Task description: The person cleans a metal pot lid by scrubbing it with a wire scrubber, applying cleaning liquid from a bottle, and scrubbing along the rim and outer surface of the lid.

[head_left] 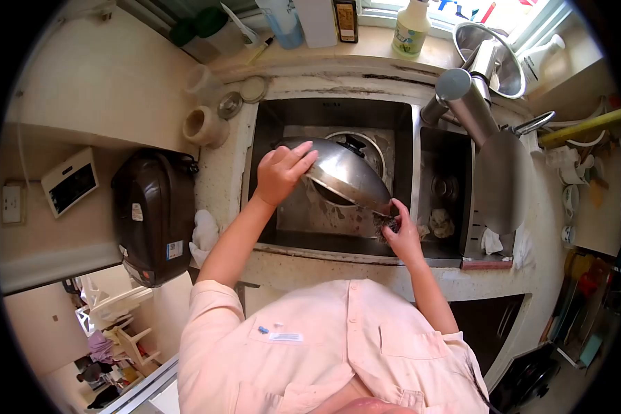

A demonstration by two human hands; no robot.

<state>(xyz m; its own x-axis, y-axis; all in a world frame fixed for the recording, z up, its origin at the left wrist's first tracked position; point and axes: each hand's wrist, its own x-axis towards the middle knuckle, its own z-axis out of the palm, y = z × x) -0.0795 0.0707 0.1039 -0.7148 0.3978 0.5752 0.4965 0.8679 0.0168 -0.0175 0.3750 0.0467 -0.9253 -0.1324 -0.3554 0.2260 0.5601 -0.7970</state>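
Observation:
A shiny domed metal pot lid [348, 169] with a black knob [352, 143] is tilted over the large steel sink basin [334, 112]. My left hand [281, 171] grips the lid's rim at the left, fingers over its top. At the lid's lower right edge, my right hand [404, 236] pinches a dark, mesh-like scouring pad [385, 225]; the pad touches or nearly touches the rim. Below the lid, a round metal vessel [375, 146] rests on the basin floor, mostly hidden. Dark spots mark the wet basin floor.
A narrower basin [443, 155] with a drain lies to the right, beneath a large cylindrical metal faucet [466, 103]. A spray bottle [410, 29] and a metal bowl [493, 58] stand behind. A dark brown appliance [155, 214] and a white cloth [203, 234] sit left.

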